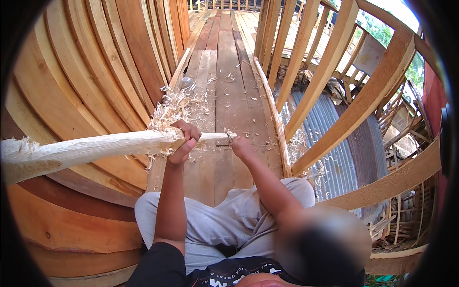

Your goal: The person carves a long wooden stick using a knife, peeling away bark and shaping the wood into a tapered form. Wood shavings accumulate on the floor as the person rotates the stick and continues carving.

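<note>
A long pale stripped wooden pole (105,145) lies across the view from the left rim, tapering toward its right end. Roughened fibres stand up along its surface. My left hand (184,141) is wrapped round it near the thin part. At the tapered tip, my right hand (242,146) is closed in a fist, with a few shavings and a small dark bit showing at its fingers. What that fist holds is too small and hidden to tell. Curled wood shavings (174,107) are heaped on the floor just beyond my left hand.
I sit cross-legged on a plank floor (224,91) strewn with loose shavings. A wall of overlapping boards (100,57) rises at the left. Slanted wooden railing posts (318,62) stand at the right, with corrugated metal sheeting (330,143) below them. A small clear container (187,82) sits beside the shavings.
</note>
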`<action>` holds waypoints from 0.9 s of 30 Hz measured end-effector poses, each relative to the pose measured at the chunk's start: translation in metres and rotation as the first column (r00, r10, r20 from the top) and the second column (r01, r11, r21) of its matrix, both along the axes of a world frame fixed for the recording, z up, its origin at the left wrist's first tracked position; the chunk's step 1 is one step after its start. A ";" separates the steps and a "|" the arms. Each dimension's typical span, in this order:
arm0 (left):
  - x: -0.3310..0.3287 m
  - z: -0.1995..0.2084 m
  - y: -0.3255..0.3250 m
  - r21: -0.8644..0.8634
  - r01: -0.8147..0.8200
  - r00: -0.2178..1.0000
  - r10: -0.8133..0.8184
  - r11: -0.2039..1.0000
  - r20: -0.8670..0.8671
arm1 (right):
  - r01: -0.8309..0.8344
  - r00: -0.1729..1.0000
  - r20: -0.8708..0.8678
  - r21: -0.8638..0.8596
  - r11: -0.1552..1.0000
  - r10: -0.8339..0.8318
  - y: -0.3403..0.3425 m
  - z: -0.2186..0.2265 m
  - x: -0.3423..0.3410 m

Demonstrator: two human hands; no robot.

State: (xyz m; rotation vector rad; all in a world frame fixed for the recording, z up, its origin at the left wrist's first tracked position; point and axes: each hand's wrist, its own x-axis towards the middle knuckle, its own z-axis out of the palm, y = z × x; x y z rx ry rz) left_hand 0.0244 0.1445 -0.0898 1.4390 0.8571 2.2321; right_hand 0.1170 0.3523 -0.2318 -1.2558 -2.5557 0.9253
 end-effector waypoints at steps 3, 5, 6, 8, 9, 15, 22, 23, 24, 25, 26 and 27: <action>-0.004 -0.004 -0.006 0.014 0.034 0.999 -0.034 0.999 0.002 | -0.117 0.990 -0.090 -0.056 0.992 0.112 -0.018 0.019 -0.006; -0.004 -0.004 -0.010 0.000 0.012 1.000 -0.012 1.000 0.018 | -0.228 0.969 -0.103 -0.032 0.973 0.224 -0.047 0.055 -0.012; -0.002 -0.004 -0.011 -0.010 0.006 0.999 -0.005 1.000 0.031 | -0.278 0.956 -0.105 -0.023 0.960 0.274 -0.058 0.073 -0.009; -0.004 -0.002 -0.012 -0.011 0.005 1.000 -0.005 1.000 0.022 | -0.274 0.960 -0.058 0.007 0.962 0.274 -0.040 0.051 -0.012; 0.000 0.002 -0.003 0.003 0.035 0.999 -0.035 0.999 0.019 | -0.201 0.979 -0.027 0.059 0.978 0.203 -0.005 0.011 -0.011; -0.005 0.001 -0.005 0.018 0.014 1.000 -0.014 1.000 -0.009 | -0.095 0.994 -0.060 0.014 0.995 0.096 -0.013 0.012 -0.010; -0.008 0.004 0.004 0.054 0.010 1.000 -0.010 0.998 -0.006 | -0.024 1.000 -0.020 -0.002 1.000 0.024 0.018 -0.010 -0.004; -0.005 0.004 0.007 0.064 0.006 1.000 -0.004 0.998 -0.031 | -0.002 0.999 -0.044 0.016 1.000 0.003 0.024 -0.018 -0.009; -0.009 0.003 0.003 0.062 -0.020 0.998 0.024 0.998 -0.054 | -0.029 0.998 -0.054 0.001 1.000 0.029 0.008 -0.007 -0.019; -0.015 -0.002 -0.006 0.053 0.009 0.997 -0.005 0.999 -0.076 | -0.066 0.997 -0.049 -0.019 0.998 0.065 -0.021 0.021 -0.022; -0.016 -0.003 -0.012 0.047 -0.025 0.998 0.027 0.999 -0.049 | -0.094 0.995 -0.032 -0.036 0.995 0.093 -0.044 0.046 -0.018; -0.015 -0.001 -0.013 0.042 -0.050 0.999 0.050 0.998 -0.020 | -0.181 0.983 -0.026 -0.028 0.983 0.180 -0.053 0.061 -0.015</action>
